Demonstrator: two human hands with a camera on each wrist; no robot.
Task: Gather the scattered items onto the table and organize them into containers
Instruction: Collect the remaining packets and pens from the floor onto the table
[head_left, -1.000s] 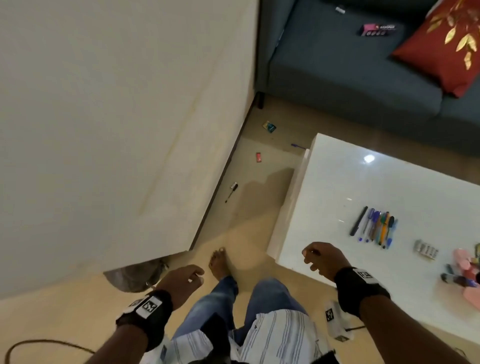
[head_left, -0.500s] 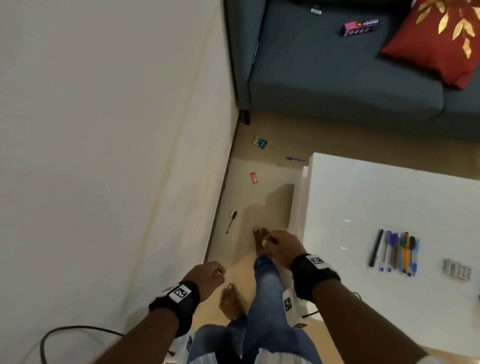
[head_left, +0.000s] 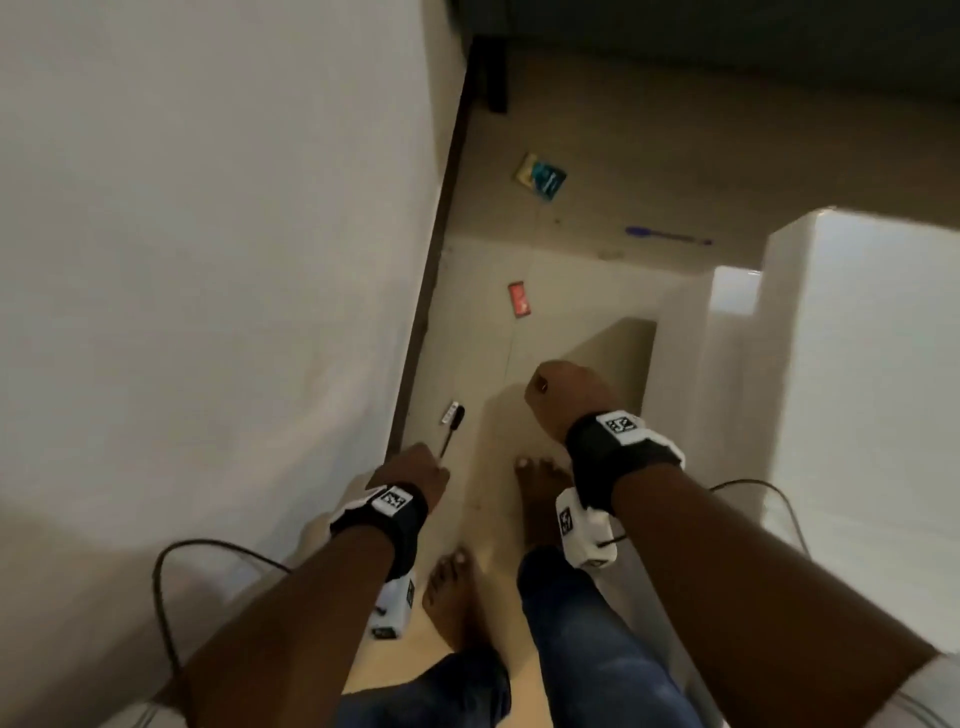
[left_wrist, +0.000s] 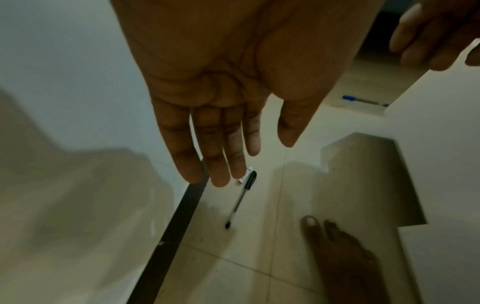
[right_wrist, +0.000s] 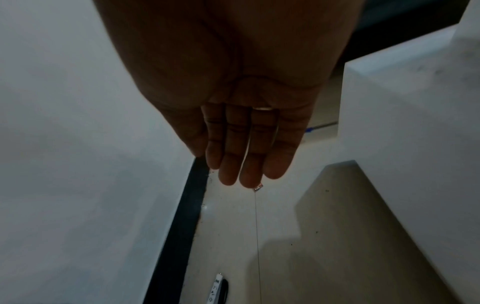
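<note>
A black pen (head_left: 451, 428) lies on the floor beside the wall's dark skirting, with a small white item (head_left: 451, 411) next to its cap. My left hand (head_left: 415, 467) hangs just above the pen, fingers (left_wrist: 215, 162) straight and empty over the black pen (left_wrist: 240, 198). My right hand (head_left: 563, 395) hovers further right with straight fingers (right_wrist: 249, 160), holding nothing. Further along the floor lie a red packet (head_left: 519, 300), a blue and yellow packet (head_left: 543, 176) and a blue pen (head_left: 667, 236).
A white wall (head_left: 208, 234) closes the left side. The white table (head_left: 857, 364) stands at the right, leaving a narrow floor strip. My bare feet (head_left: 535, 478) stand in it. A dark sofa leg (head_left: 496, 78) is at the far end. A black cable (head_left: 171, 582) loops at lower left.
I have stepped forward and leaned down into the gap. Both hands have dropped towards the floor and opened, the left one arriving over the black pen. The tabletop pens have left the view.
</note>
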